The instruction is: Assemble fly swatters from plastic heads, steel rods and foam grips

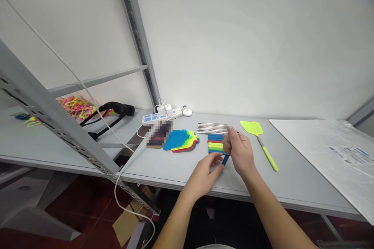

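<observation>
- Pinching in the head view: the left hand (206, 172) has its thumb and fingers narrow on the lower end of a blue tube (225, 160). With the clock centred on this tube, the left hand lies at 8 o'clock.
- The tube is tilted, its upper end toward 1 o'clock, meeting the underside of the right hand (240, 151).
- The right hand, at 2 o'clock, is curled tight in a fist, thumb uppermost; I cannot tell what lies inside it.
- At 11 o'clock, just beside the hands, loose tubes (215, 145) lie side by side on the table (178, 167): blue ones, then red, then lime, then blue nearest the person. The right fist partly covers their right ends.
- Just past them, also at 11 o'clock, slim metal rods (212, 128) lie parallel.
- Swatter heads (176, 139) overlap at 10 o'clock, blue on top, with lime and red showing below.
- A whole lime swatter (260, 141) lies at 2 o'clock, apart from the hands, its grip end slanting toward 3 o'clock.
- Well apart at 3 o'clock is a white sheet (309, 148) with a label.
- Farther out at 10 o'clock are a power strip (154, 118) and a black frame (119, 113).
</observation>
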`<control>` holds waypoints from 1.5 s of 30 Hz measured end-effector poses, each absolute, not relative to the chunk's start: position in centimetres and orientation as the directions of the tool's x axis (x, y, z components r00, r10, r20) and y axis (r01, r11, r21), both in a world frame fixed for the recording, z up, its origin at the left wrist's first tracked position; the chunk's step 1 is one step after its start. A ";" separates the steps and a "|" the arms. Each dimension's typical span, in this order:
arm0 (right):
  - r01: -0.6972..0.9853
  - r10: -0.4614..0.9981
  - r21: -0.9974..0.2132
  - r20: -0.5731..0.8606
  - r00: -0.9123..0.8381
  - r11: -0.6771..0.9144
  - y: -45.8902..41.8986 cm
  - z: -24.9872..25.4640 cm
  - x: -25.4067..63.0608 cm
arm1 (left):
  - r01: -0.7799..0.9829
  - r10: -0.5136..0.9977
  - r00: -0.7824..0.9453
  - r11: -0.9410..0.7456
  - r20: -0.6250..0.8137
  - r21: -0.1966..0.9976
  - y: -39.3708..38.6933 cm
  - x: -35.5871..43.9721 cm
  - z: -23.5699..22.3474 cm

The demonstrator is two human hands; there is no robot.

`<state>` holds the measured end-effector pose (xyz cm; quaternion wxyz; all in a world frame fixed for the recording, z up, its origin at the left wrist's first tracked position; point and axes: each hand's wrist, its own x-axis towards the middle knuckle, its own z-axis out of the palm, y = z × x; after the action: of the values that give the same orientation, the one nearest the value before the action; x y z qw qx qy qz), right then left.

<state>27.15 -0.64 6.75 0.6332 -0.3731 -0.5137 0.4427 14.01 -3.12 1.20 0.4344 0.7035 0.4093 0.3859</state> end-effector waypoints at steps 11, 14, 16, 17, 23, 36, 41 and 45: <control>-0.143 0.942 -0.933 0.335 -0.011 0.330 -0.6 4.1 27.2 | 0.310 0.886 0.432 -0.324 0.171 0.894 -1.6 14.4 1.4; -0.086 0.945 -0.943 0.325 -0.031 0.321 -0.8 3.6 26.9 | 0.287 0.882 0.445 -0.301 0.152 0.909 -1.5 14.3 1.5; -0.073 0.948 -0.947 0.317 -0.025 0.314 -1.0 3.4 26.9 | 0.271 0.880 0.455 -0.283 0.137 0.920 -1.5 14.3 1.7; -0.077 0.949 -0.947 0.315 -0.023 0.312 -1.1 3.4 26.9 | 0.265 0.879 0.459 -0.275 0.129 0.924 -1.4 14.2 1.7; -0.177 0.954 -0.944 0.293 -0.056 0.279 -0.7 3.3 27.6 | 0.251 0.882 0.457 -0.250 0.113 0.935 -1.5 14.4 2.0; 0.018 0.856 -0.905 0.397 -0.331 0.426 -0.6 6.9 24.1 | -0.062 0.980 0.022 -0.195 0.197 0.979 -4.6 11.5 -0.3; 0.578 0.812 -0.595 0.251 -0.527 0.558 5.1 6.5 19.9 | -0.339 0.965 -0.262 -0.089 -0.003 0.937 -5.0 6.2 -1.7; 0.700 0.731 -0.248 0.053 -0.680 0.669 8.8 5.3 17.1 | -0.401 0.944 -0.330 -0.113 -0.029 0.909 -4.3 3.9 -1.7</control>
<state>17.14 8.81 5.27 0.0742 -0.3930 -0.9106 0.1043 3.87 -4.31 -1.67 0.4934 0.3029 0.4476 0.6816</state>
